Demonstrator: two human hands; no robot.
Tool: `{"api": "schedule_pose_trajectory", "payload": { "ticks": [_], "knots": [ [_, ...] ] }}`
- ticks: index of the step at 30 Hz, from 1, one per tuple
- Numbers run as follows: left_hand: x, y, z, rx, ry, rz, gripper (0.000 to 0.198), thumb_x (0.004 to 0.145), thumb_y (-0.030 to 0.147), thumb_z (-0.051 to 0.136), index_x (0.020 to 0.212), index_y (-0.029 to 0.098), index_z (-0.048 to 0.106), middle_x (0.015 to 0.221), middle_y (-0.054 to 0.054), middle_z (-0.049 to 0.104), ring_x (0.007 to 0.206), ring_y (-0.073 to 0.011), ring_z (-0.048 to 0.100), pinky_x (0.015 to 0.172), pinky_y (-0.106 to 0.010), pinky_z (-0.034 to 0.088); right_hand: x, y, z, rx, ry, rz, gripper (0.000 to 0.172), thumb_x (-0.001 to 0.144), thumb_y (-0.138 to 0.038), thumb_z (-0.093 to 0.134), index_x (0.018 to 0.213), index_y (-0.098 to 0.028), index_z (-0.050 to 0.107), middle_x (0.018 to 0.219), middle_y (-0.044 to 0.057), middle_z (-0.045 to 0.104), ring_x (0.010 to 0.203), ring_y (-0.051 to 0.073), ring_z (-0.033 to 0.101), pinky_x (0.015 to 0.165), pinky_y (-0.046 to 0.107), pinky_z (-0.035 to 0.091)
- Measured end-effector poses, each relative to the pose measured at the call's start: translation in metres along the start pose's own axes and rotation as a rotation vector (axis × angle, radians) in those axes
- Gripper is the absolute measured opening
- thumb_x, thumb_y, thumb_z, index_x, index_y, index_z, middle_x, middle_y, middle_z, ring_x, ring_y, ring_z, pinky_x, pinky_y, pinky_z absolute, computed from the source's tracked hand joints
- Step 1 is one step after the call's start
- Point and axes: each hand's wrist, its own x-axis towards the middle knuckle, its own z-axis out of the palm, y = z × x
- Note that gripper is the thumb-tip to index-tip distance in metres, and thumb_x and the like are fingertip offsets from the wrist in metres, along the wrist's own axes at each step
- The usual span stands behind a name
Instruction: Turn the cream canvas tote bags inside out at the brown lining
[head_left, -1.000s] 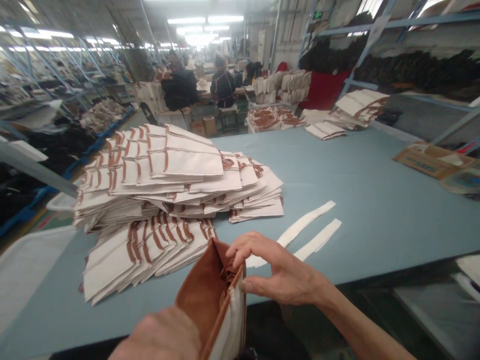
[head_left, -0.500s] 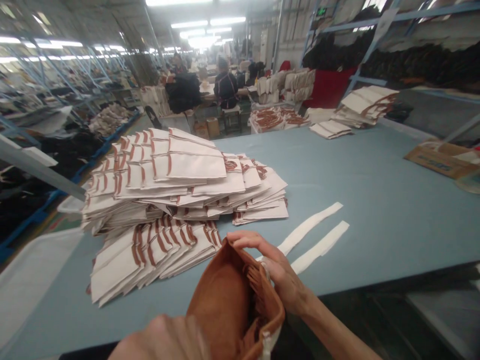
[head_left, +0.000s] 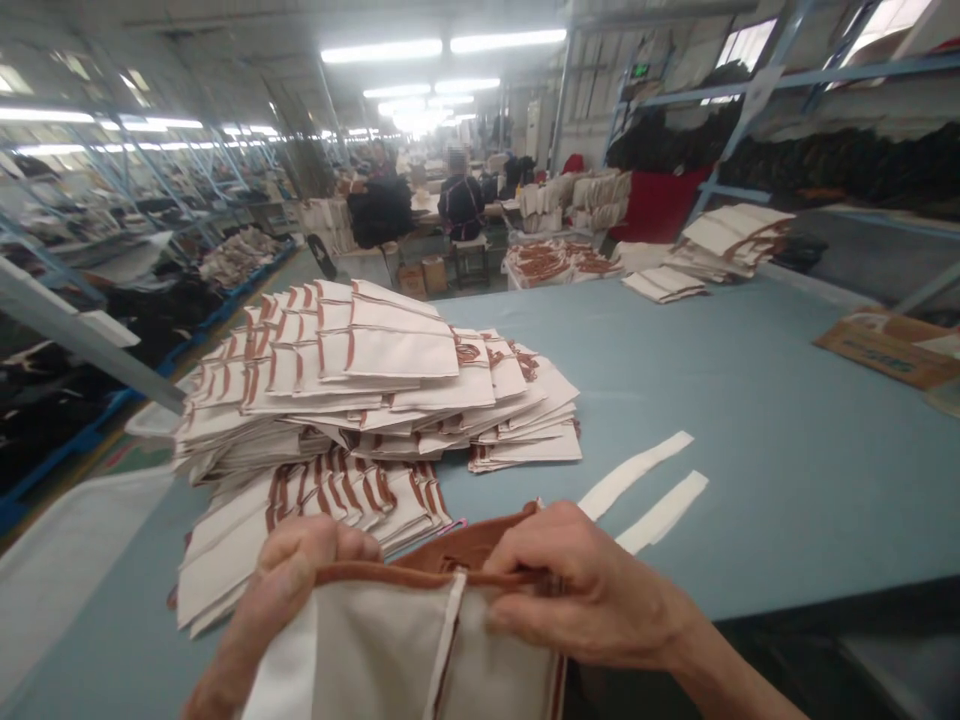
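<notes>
Between my hands is a fabric bag [head_left: 382,640], cream on this side with a raised seam and a brown edge along its top opening. Brown lining shows inside the opening. My left hand [head_left: 300,565] grips the rim at the left corner, fingers curled over it. With thumb and fingers closed, my right hand [head_left: 577,585] pinches the rim right of the seam. Just beyond my hands lies a large heap of cream pieces with brown edging [head_left: 390,345]. To the right, two pale fabric strips [head_left: 637,470] rest on the table.
The blue-green table [head_left: 735,400] spreads ahead and right. At its far side sits another stack of cream pieces [head_left: 739,235]; an open cardboard box [head_left: 889,345] stands at the right edge. A person [head_left: 461,200] sits in the background. Dark goods fill shelves [head_left: 847,150] at right.
The bag has turned from showing its brown inside to showing its cream outer side. My left hand has risen to the rim; my right hand has shifted its hold along it.
</notes>
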Motion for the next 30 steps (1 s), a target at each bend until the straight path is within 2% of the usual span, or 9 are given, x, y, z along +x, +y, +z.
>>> {"api": "schedule_pose_trajectory", "payload": {
  "ticks": [3,7,11,15,17,21,23,27,30],
  "knots": [
    [0.019,0.012,-0.011,0.108,-0.184,0.035,0.057,0.085,0.063,0.072,0.054,0.02,0.05,0.053,0.003,0.043,0.053,-0.0138,0.044,0.053,-0.025,0.041,0.012,-0.014,-0.014,-0.241,-0.042,-0.04,0.024,0.102,-0.022,0.06,0.08,-0.018,0.069,0.07,0.0,0.07,0.064,0.013,0.06,0.065,0.027,0.041],
    [0.045,0.03,-0.017,0.543,-0.321,0.058,0.032,0.097,0.04,0.064,0.077,0.017,0.072,0.074,-0.001,0.067,0.068,-0.016,0.058,0.063,-0.023,0.042,0.022,-0.026,-0.022,-0.435,-0.096,-0.022,0.014,0.097,-0.013,0.062,0.091,-0.019,0.071,0.084,0.003,0.079,0.076,0.017,0.069,0.071,0.03,0.043],
    [0.053,0.039,0.009,0.838,-0.467,0.252,0.016,0.095,0.024,0.056,0.091,0.02,0.071,0.093,-0.003,0.074,0.089,-0.0197,0.065,0.087,-0.028,0.047,0.025,-0.025,-0.024,-0.377,-0.163,0.045,0.011,0.095,-0.013,0.065,0.09,-0.019,0.071,0.081,0.0,0.076,0.072,0.014,0.066,0.068,0.026,0.041],
    [0.048,0.043,0.041,0.941,-0.497,0.504,0.017,0.089,0.011,0.057,0.099,0.021,0.067,0.095,-0.001,0.075,0.093,-0.0187,0.066,0.114,-0.039,0.035,0.023,-0.018,-0.029,-0.274,-0.166,0.108,0.014,0.087,-0.009,0.061,0.084,-0.019,0.069,0.067,-0.005,0.063,0.058,0.009,0.05,0.057,0.023,0.033],
    [0.048,0.044,0.05,0.95,-0.496,0.574,0.02,0.089,0.008,0.055,0.099,0.021,0.066,0.091,0.001,0.075,0.089,-0.0173,0.066,0.11,-0.037,0.038,0.021,-0.015,-0.032,-0.224,-0.172,0.148,0.014,0.083,-0.009,0.058,0.082,-0.019,0.067,0.064,-0.007,0.056,0.054,0.008,0.043,0.054,0.022,0.03],
    [0.046,0.038,0.059,1.0,-0.544,0.559,0.021,0.091,0.007,0.049,0.097,0.021,0.064,0.086,0.001,0.071,0.083,-0.017,0.064,0.08,-0.029,0.045,0.016,-0.013,-0.036,-0.219,-0.157,0.183,0.015,0.075,-0.007,0.056,0.077,-0.02,0.065,0.06,-0.008,0.047,0.054,0.008,0.042,0.055,0.021,0.031],
    [0.043,0.034,0.065,1.062,-0.533,0.536,0.021,0.093,0.009,0.045,0.088,0.02,0.061,0.081,0.0,0.067,0.077,-0.0177,0.063,0.072,-0.03,0.044,0.013,-0.013,-0.035,-0.304,-0.128,0.179,0.016,0.074,-0.007,0.055,0.076,-0.02,0.063,0.061,-0.006,0.052,0.057,0.01,0.047,0.058,0.023,0.032],
    [0.031,0.025,0.081,1.146,-0.401,0.505,0.024,0.095,0.011,0.041,0.077,0.022,0.052,0.074,-0.001,0.062,0.068,-0.0192,0.058,0.064,-0.032,0.04,0.009,-0.01,-0.026,-0.533,-0.093,0.148,0.012,0.076,-0.01,0.055,0.077,-0.02,0.062,0.07,0.001,0.066,0.064,0.016,0.055,0.062,0.03,0.031],
    [0.026,0.021,0.086,1.018,-0.375,0.329,0.025,0.097,0.016,0.04,0.076,0.023,0.05,0.071,0.002,0.059,0.063,-0.0163,0.055,0.061,-0.029,0.037,0.004,-0.006,-0.016,-0.466,-0.029,0.106,0.01,0.076,-0.014,0.054,0.079,-0.02,0.061,0.07,0.002,0.065,0.064,0.017,0.055,0.065,0.031,0.035]
  ]
}}
